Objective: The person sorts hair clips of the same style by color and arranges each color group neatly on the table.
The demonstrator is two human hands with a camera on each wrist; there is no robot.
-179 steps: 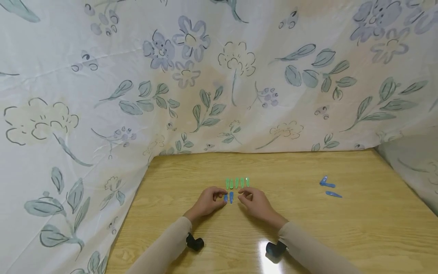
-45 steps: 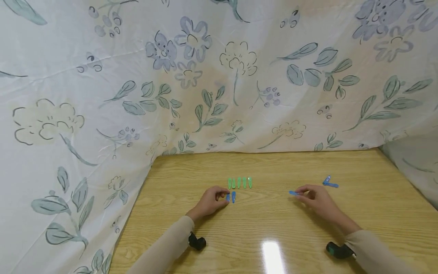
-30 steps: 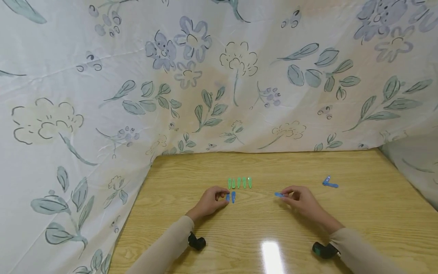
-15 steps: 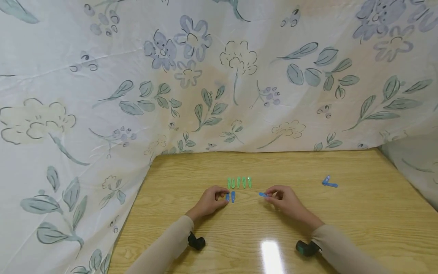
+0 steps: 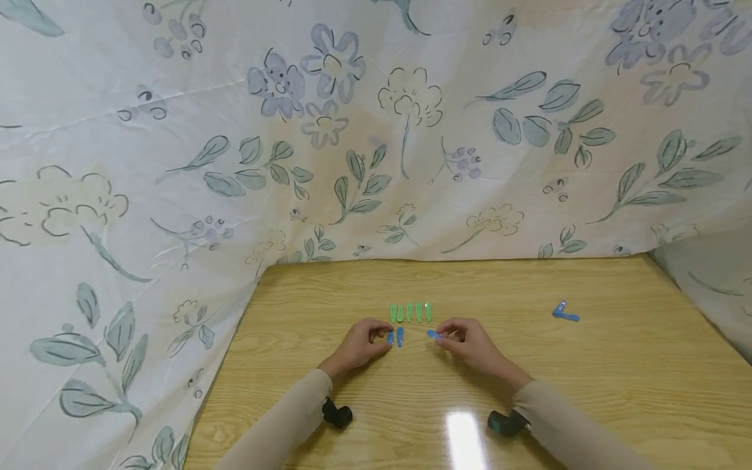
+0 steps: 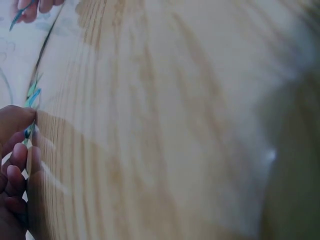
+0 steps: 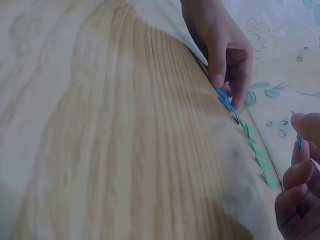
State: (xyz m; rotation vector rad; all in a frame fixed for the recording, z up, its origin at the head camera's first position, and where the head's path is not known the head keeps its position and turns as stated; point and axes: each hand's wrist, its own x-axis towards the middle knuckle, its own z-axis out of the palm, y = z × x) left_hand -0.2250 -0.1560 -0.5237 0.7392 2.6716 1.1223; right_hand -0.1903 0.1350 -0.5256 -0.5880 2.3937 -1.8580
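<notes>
My right hand (image 5: 467, 341) pinches a blue snap hair clip (image 5: 433, 334) between thumb and fingers, a little right of the clips on the table. My left hand (image 5: 363, 343) rests on the table, thumb and forefinger at the two ends of the leftmost blue clip (image 5: 390, 338). Just right of that one, a second blue clip (image 5: 400, 337) lies upright and parallel. Behind them, several green clips (image 5: 409, 312) form a row. In the right wrist view, the left hand's thumb (image 7: 217, 70) and finger straddle blue clips (image 7: 225, 98), with green clips (image 7: 257, 152) beyond.
Farther right on the wooden table (image 5: 623, 365) lie blue clips (image 5: 565, 312) meeting in a V shape. A floral cloth (image 5: 376, 163) hangs behind the table and along its left side. Black wrist cameras (image 5: 508, 423) sit on both sleeves.
The right hand has picked up one blue clip from the right and carried it left, near the two blue clips. My left hand has stayed at the leftmost clip.
</notes>
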